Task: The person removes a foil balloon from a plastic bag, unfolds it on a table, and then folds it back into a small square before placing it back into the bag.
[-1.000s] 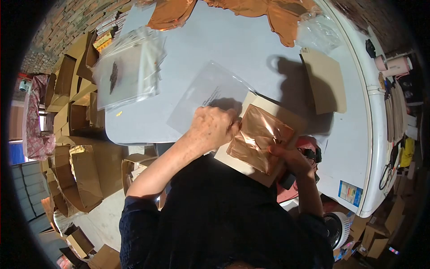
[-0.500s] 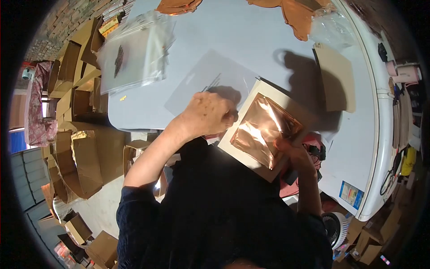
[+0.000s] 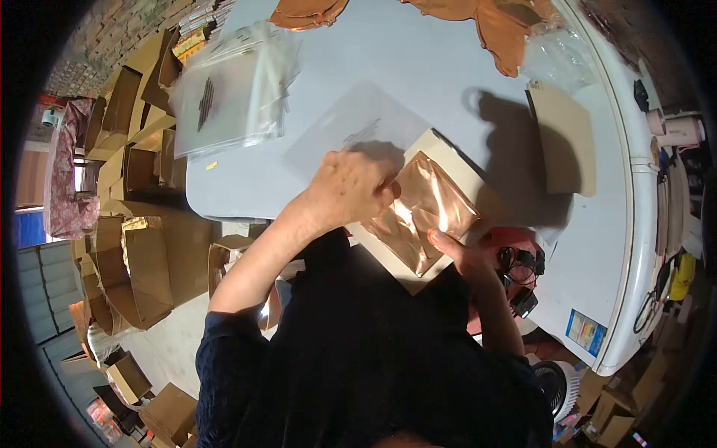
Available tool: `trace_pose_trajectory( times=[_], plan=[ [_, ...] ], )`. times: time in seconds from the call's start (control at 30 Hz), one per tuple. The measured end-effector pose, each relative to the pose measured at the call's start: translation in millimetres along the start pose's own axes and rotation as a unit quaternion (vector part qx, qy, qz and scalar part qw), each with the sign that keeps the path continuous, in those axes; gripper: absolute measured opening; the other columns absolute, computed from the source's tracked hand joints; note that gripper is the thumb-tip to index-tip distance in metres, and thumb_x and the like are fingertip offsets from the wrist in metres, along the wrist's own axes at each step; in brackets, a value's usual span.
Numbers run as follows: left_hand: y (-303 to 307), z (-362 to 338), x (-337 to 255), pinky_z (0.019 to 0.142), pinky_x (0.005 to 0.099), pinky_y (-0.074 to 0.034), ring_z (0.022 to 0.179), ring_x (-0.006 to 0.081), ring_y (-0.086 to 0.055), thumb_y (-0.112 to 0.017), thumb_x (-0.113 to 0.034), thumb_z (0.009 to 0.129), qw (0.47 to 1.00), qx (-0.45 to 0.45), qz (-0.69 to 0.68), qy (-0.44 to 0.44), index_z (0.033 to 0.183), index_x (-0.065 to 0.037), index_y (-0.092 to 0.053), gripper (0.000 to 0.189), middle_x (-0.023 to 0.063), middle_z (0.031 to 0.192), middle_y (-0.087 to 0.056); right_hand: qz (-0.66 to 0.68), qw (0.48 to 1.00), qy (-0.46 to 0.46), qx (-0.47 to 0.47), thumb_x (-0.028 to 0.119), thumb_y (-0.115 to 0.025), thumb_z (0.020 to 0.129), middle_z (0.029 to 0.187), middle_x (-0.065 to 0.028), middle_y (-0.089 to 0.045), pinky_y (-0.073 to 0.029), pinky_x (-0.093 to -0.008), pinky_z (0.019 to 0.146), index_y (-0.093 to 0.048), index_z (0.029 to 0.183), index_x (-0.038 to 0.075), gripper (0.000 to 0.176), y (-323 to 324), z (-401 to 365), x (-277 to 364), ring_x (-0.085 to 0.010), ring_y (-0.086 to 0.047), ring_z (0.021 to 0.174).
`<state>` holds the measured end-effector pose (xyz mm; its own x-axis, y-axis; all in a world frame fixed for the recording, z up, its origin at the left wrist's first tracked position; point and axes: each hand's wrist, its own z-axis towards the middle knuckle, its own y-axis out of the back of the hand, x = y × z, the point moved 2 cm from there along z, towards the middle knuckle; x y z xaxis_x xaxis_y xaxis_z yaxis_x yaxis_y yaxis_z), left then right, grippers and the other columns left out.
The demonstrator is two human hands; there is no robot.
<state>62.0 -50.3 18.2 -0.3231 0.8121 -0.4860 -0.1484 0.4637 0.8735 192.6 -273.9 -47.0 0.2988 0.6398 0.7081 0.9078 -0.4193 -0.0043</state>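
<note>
nothing readable — blue label (image 3: 585,331) too small

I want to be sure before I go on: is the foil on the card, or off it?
On it: pale margins of the card show beyond the foil at upper right and lower left.

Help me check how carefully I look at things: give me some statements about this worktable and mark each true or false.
1. The bare right hand has its thumb over the shiny copper-coloured foil sheet. True.
2. The foil sheet lies beneath the cream rectangular card. False: the foil sheet lies on top of the card.
3. A stack of clear plastic sleeves lies nearer the picture's left edge than the foil sheet. True.
4. The bare left hand is spread flat. False: the left hand's fingers are curled.
5. A small blue-and-white rectangular label shows on the pale grey table. True.
</note>
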Motion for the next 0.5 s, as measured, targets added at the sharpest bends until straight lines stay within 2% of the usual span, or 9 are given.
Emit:
trace_pose_trajectory(
  times=[0.03,0.1,0.17,0.2,0.3,0.4,0.43,0.47,0.5],
  plan=[
    [0,-1,-2,0.069,0.0443,-0.056,0.071,0.0331,-0.071,-0.067,-0.017,0.085,1.0,-0.008,0.023,0.002,0.084,-0.006,-0.072,0.013,0.0137,0.068,-0.069,0.041,0.999,-0.003,0.024,0.032,-0.062,0.106,0.147,-0.0139,-0.06,-0.046,-0.0345,0.11,-0.06,0.143,-0.003,0.05,-1,12,-11,-0.02,-0.061,0.128],
    [-2,-5,-2,0.067,0.0433,-0.056,0.069,0.0323,-0.071,-0.068,-0.016,0.087,0.999,-0.038,0.008,-0.025,0.088,-0.005,-0.071,0.012,0.0134,0.069,-0.069,0.06,0.993,0.084,0.062,0.02,-0.061,0.107,0.138,-0.0104,-0.064,-0.049,-0.0337,0.108,-0.058,0.143,0.0,0.041,-4,23,-18,-0.0185,-0.062,0.123],
    [2,-8,-1,0.067,0.0429,-0.056,0.068,0.0316,-0.07,-0.069,-0.016,0.087,0.999,-0.038,0.004,-0.027,0.09,-0.005,-0.071,0.011,0.0132,0.068,-0.069,0.126,0.985,0.105,0.055,0.016,-0.062,0.107,0.132,-0.0079,-0.066,-0.05,-0.0323,0.106,-0.057,0.143,0.002,0.04,-16,25,-17,-0.0169,-0.063,0.119],
    [3,-8,-1,0.066,0.0429,-0.056,0.067,0.0311,-0.07,-0.069,-0.016,0.087,0.998,-0.049,0.016,-0.028,0.09,-0.005,-0.071,0.011,0.013,0.068,-0.069,0.166,0.977,0.103,0.081,0.015,-0.063,0.107,0.128,-0.0045,-0.065,-0.051,-0.0303,0.104,-0.055,0.144,0.005,0.039,-19,27,-21,-0.0134,-0.062,0.115],
    [1,-10,0,0.064,0.0429,-0.056,0.065,0.0296,-0.07,-0.069,-0.016,0.087,0.995,-0.08,0.047,-0.032,0.09,-0.006,-0.071,0.011,0.0125,0.067,-0.068,0.226,0.959,0.15,0.082,0.016,-0.063,0.107,0.132,-0.0043,-0.062,-0.05,-0.0294,0.104,-0.054,0.146,0.005,0.041,-36,33,-29,-0.0123,-0.06,0.118],
    [-10,-12,-1,0.065,0.0456,-0.056,0.07,0.0316,-0.072,-0.069,-0.019,0.087,0.995,-0.03,0.081,-0.052,0.105,-0.007,-0.069,0.022,0.008,0.068,-0.069,0.245,0.956,0.146,0.068,0.018,-0.063,0.107,0.136,-0.0044,-0.06,-0.049,-0.0276,0.105,-0.052,0.147,0.005,0.043,-54,27,-23,-0.0115,-0.059,0.121],
    [-7,-14,-1,0.065,0.045,-0.056,0.07,0.0321,-0.072,-0.07,-0.02,0.087,0.996,-0.039,0.06,-0.048,0.101,-0.006,-0.069,0.02,0.0096,0.068,-0.069,0.251,0.957,0.133,0.055,0.018,-0.063,0.107,0.136,-0.0045,-0.06,-0.048,-0.027,0.106,-0.052,0.147,0.004,0.043,-61,24,-18,-0.0113,-0.058,0.121],
    [0,-15,-2,0.066,0.0444,-0.056,0.071,0.0326,-0.071,-0.071,-0.02,0.088,0.997,-0.048,0.039,-0.044,0.098,-0.005,-0.069,0.018,0.0113,0.069,-0.068,0.259,0.954,0.139,0.053,0.023,-0.06,0.109,0.132,-0.0059,-0.061,-0.054,-0.029,0.098,-0.052,0.145,0.005,0.041,-65,32,-30,-0.0129,-0.062,0.115],
    [7,-16,-3,0.066,0.0438,-0.056,0.071,0.0331,-0.07,-0.072,-0.02,0.088,0.997,-0.057,0.017,-0.041,0.095,-0.003,-0.07,0.018,0.0129,0.069,-0.067,0.27,0.947,0.143,0.102,0.026,-0.058,0.11,0.129,-0.0067,-0.062,-0.056,-0.0307,0.093,-0.051,0.144,0.005,0.041,-68,32,-27,-0.0141,-0.063,0.111]
  ],
)
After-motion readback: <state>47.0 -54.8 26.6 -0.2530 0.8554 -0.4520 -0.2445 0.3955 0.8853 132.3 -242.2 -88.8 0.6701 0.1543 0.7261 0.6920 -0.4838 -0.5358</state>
